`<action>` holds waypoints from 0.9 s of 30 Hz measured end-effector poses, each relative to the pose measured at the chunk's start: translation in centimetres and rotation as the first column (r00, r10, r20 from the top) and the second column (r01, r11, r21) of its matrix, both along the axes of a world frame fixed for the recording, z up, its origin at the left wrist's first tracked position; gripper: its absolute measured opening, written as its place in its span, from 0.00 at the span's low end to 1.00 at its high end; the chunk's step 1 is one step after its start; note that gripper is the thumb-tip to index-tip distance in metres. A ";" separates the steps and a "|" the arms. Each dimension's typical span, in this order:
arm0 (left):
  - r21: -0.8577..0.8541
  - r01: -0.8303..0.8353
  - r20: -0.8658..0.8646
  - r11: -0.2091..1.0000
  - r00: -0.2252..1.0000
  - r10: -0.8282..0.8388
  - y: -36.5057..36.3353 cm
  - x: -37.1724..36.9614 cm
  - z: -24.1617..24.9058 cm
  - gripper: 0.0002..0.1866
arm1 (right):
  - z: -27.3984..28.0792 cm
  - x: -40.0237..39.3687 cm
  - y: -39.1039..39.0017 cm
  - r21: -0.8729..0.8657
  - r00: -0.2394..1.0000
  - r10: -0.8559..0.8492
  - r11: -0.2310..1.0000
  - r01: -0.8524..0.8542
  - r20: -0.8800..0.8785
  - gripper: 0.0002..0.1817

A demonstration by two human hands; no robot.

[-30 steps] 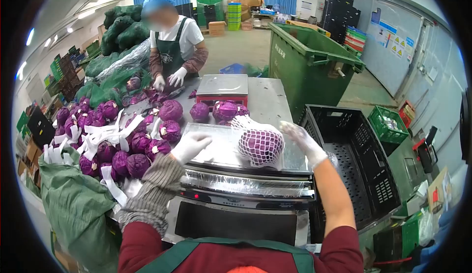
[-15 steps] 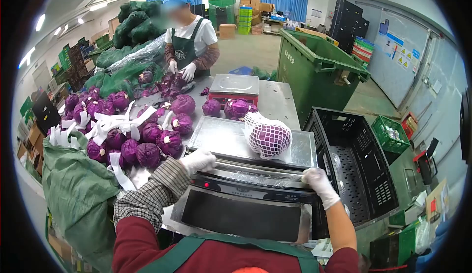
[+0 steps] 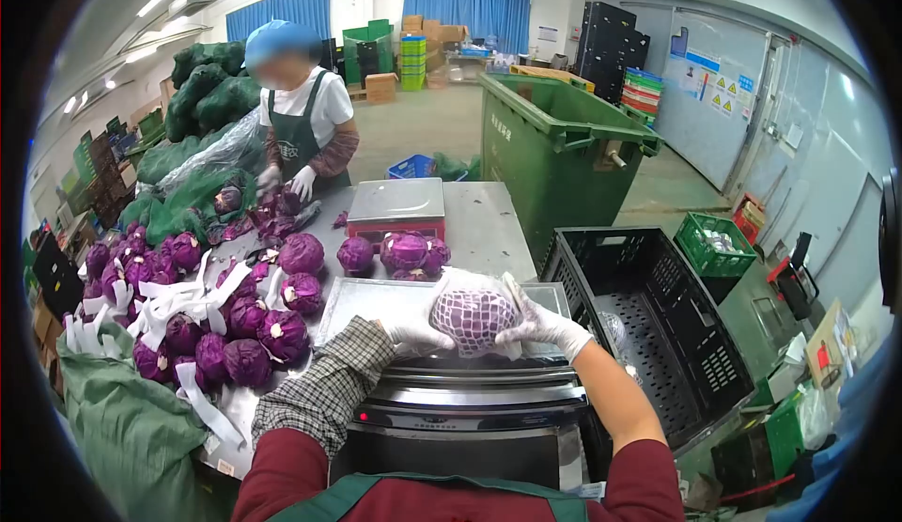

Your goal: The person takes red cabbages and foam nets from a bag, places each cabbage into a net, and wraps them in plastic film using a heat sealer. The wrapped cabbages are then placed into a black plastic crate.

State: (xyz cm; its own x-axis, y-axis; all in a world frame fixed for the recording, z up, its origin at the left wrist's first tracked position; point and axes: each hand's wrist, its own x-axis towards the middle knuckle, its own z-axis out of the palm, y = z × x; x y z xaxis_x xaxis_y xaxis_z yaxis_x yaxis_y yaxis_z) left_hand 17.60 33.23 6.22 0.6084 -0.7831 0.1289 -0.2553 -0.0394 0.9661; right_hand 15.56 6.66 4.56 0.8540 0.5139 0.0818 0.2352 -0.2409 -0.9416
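Observation:
A purple cabbage in a white foam net (image 3: 473,320) is held between my two gloved hands over the metal wrapping machine (image 3: 470,395). My left hand (image 3: 415,325) presses its left side, and my right hand (image 3: 547,323) grips its right side. The net looks covered by something whitish or clear. A red light glows on the machine's front. Loose purple cabbages (image 3: 246,362) and white foam nets (image 3: 178,301) lie to the left. Behind the machine, more cabbages (image 3: 404,250) sit by a red scale with a metal plate (image 3: 396,200).
Across the metal table (image 3: 489,212), a co-worker in a blue cap (image 3: 305,127) handles cabbage leaves. A black crate (image 3: 648,315) stands right of the machine, with a large green bin (image 3: 554,146) behind. A green sack (image 3: 132,419) is at the near left.
Both my hands have left the film at the machine's front and come up around the netted cabbage, which is now nearer me. The view has shifted, moving the surroundings left.

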 end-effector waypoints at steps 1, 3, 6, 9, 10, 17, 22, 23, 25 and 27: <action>-0.004 -0.052 -0.104 0.999 0.993 0.051 0.0 0.3 -0.5 0.56 | -1.4 0.7 0.1 0.014 0.998 -0.062 0.998 0.063 -0.021 0.64; 0.061 -0.239 -0.159 0.969 0.956 0.246 0.2 -0.4 0.0 0.52 | -0.7 0.6 1.1 0.166 0.978 -0.101 0.977 0.132 -0.185 0.63; -0.083 -0.206 -0.157 0.975 0.969 0.191 1.7 -1.0 -0.7 0.38 | 3.2 -3.3 2.6 0.262 0.931 -0.117 0.941 0.215 -0.347 0.44; -0.031 -0.193 -0.130 0.981 0.974 0.188 2.9 -9.3 7.9 0.26 | 6.2 -8.5 4.1 0.416 0.894 0.105 0.904 0.097 -0.436 0.29; 0.040 -0.186 -0.292 0.982 0.938 0.189 3.5 -11.8 8.0 0.24 | 6.3 -11.7 4.9 0.483 0.794 0.196 0.865 0.136 -0.575 0.27; 0.129 -0.144 -0.978 0.981 0.144 0.150 4.5 -24.1 -3.6 0.28 | -4.1 -27.1 5.5 0.441 0.335 0.362 0.875 0.198 -0.870 0.50; 0.028 -0.144 -0.978 0.989 0.200 0.056 6.2 -24.5 -6.8 0.32 | -1.4 -30.0 1.0 -0.287 0.998 -0.069 0.956 0.068 0.009 0.31; 0.027 -0.128 -1.000 0.991 -0.015 0.025 6.5 -24.3 -6.2 0.33 | -2.6 -29.7 0.6 -0.580 0.939 0.164 0.813 0.046 0.304 0.25; 0.087 -0.040 -0.914 0.995 0.394 0.096 8.2 -25.1 -6.5 0.28 | -5.8 -30.5 0.1 -0.440 0.930 0.076 0.893 0.098 0.361 0.13; 0.368 -0.008 -0.386 0.930 0.908 0.161 11.5 -26.8 -8.0 0.24 | -6.9 -31.8 -0.7 -0.336 0.997 -0.005 0.941 0.032 0.079 0.10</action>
